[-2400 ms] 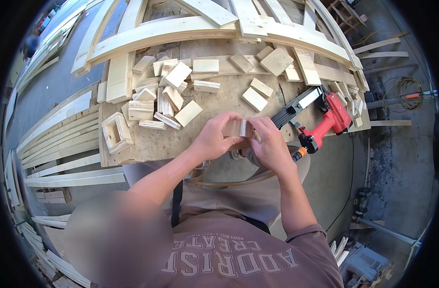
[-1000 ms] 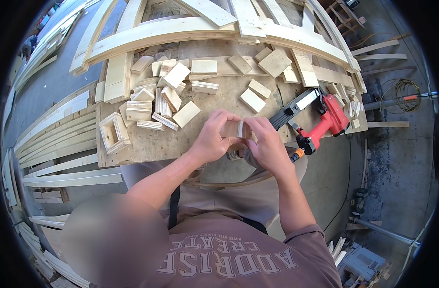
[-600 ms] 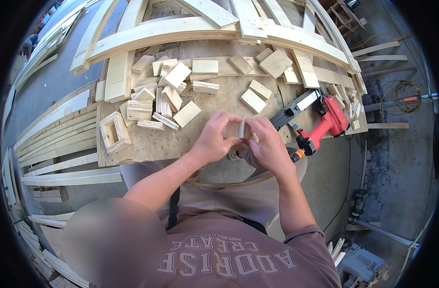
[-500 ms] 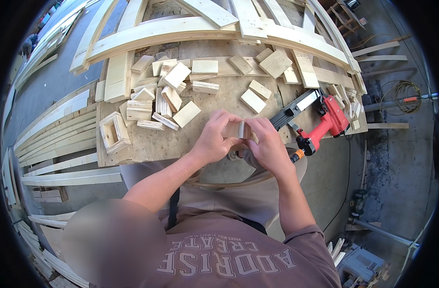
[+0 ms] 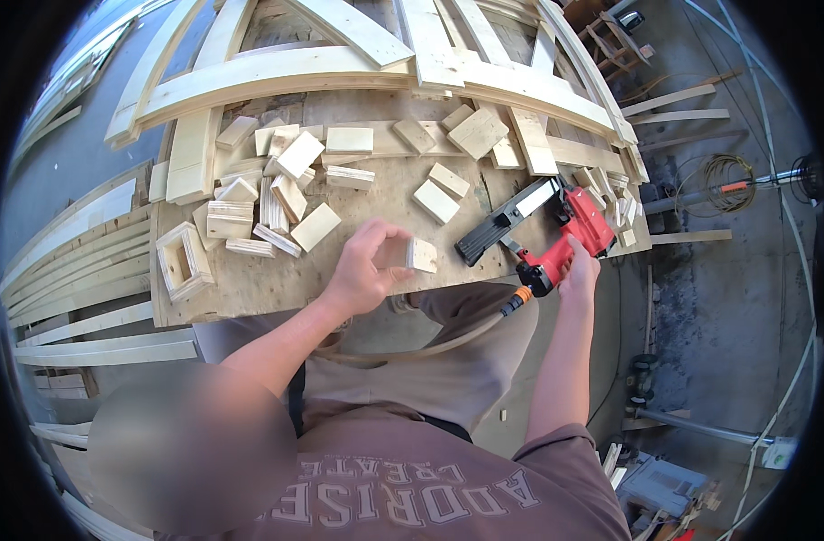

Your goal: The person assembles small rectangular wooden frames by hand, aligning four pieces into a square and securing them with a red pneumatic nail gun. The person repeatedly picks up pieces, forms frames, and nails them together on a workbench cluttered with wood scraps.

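Pinches wood block (image 5: 421, 255), grips nail gun (image 5: 585, 221)

Holds the block between thumb and fingers of the left hand (image 5: 359, 276), near the front edge of the bench (image 5: 268, 290). Wraps the right hand (image 5: 580, 272) around the gun's red handle (image 5: 549, 261), with magazine (image 5: 495, 233) over the bench.

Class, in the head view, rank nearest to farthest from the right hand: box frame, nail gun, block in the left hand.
1. Nail gun: in the right hand.
2. Block: in the left hand.
3. Box frame: far left on the table.
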Demonstrator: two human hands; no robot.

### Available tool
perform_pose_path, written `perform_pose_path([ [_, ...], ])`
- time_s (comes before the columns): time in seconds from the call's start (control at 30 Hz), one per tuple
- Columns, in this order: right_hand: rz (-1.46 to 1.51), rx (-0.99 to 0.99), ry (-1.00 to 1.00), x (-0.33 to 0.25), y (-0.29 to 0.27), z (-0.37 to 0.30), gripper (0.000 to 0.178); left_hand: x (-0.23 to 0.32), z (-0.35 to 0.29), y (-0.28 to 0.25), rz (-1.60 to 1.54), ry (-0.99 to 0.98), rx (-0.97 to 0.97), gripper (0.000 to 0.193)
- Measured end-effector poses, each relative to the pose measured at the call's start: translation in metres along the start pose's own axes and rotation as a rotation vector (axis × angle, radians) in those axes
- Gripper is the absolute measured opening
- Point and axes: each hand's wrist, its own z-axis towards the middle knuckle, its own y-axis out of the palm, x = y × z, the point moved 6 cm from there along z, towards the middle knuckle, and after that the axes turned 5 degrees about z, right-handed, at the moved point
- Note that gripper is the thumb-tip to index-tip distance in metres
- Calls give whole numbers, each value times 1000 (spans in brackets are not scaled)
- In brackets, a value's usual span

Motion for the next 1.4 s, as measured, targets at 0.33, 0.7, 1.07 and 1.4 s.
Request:
perform_pose_path([
  [0.33, 136, -260, 218, 0, -4, 34, 7, -14, -9, -4, -163, -90, 29, 49],
  [0.7, 174, -603, -222, -155, 23, -170, 16, -10, -16, -14, -274, -121, 95, 52],
  [1.07, -963, -1072, -178, -157, 132, -264, 23, -24, -26, -19, -588, -281, 95, 49],
  [1.4, -1397, -1290, -345, -156, 179, -267, 36, -24, -26, -22, -660, -256, 118, 51],
])
